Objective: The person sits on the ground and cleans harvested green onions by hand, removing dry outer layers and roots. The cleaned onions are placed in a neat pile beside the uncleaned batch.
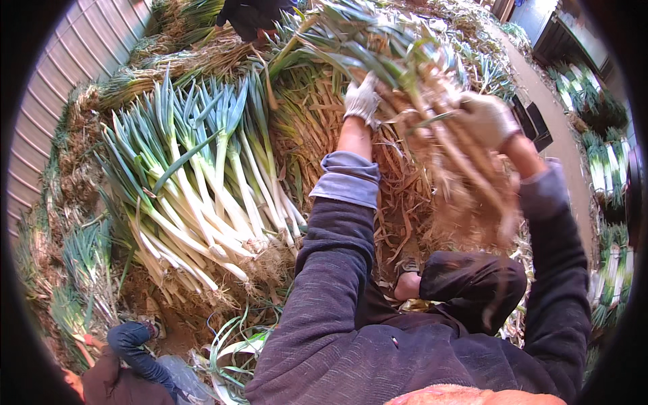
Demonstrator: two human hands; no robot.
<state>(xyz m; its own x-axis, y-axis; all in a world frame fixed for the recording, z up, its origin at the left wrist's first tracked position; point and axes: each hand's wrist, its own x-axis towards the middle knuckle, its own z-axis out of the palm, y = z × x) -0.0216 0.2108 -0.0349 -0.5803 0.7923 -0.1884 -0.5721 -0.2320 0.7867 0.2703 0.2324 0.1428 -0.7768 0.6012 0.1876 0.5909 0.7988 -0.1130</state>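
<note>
A loose bundle of unpeeled Welsh onions, with brown dry skins and dangling roots, hangs in front of me, blurred by motion. My right hand, in a pale knit glove, grips its stalks from the right. My left hand, gloved the same way, is at the bundle's left side by the green leaves, its fingertips partly hidden. Beneath both hands lies a layer of unpeeled onions with dry husks. To my left is a pile of peeled Welsh onions, white stalks and roots towards me, green tops pointing away.
A co-worker in dark clothes bends at the far side. Another person sits at lower left, holding onions. Green and white strips lie by my left elbow. Tied onion bundles stand along the right, beyond a bare walkway.
</note>
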